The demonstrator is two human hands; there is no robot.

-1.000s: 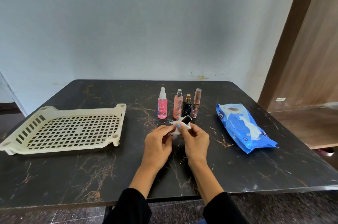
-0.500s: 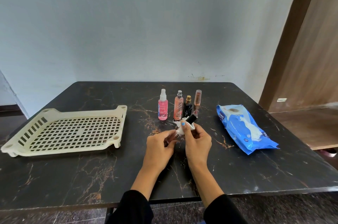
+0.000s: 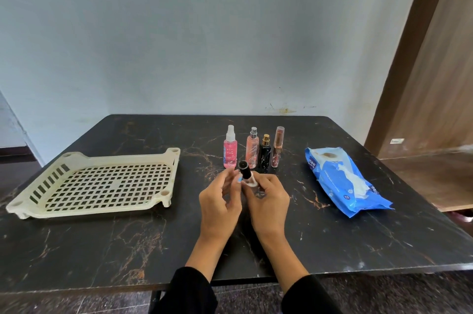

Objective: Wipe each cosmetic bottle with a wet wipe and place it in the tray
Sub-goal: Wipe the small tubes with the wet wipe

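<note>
Writing: blue wipes pack (image 3: 343, 180) carries white letters ending "mee" on its far-left corner; smaller print along it too blurred to read. Labels on standing bottles illegible.
Held bottle: small bottle with black cap (image 3: 245, 172), cap tilted up and toward far left, clear body partly wrapped in white wet wipe (image 3: 252, 184); raised above counter (image 3: 102, 244), just in front of bottle row.
Right grip: right hand (image 3: 268, 201) curled round lower body of bottle and wipe.
Left grip: left hand (image 3: 220, 201) with fingers loosely bent beside cap, fingertip with blue nail near bottle neck; contact with bottle unclear, blurred.
Bottle row: pink spray bottle (image 3: 230, 149), peach spray bottle (image 3: 252, 149), black bottle with gold cap (image 3: 265, 152), slim rose-gold tube (image 3: 277, 147), all upright, close side by side, at mid-counter beyond hands.
Tray: cream perforated tray (image 3: 92, 180) on left of counter, well apart from bottles, holding nothing.
Change: cap pointed toward far right half a second back, now swung toward far left; more of cap and clear body showing outside wipe. Hands a little closer to bottle row. Tray, wipes pack and row unmoved.
</note>
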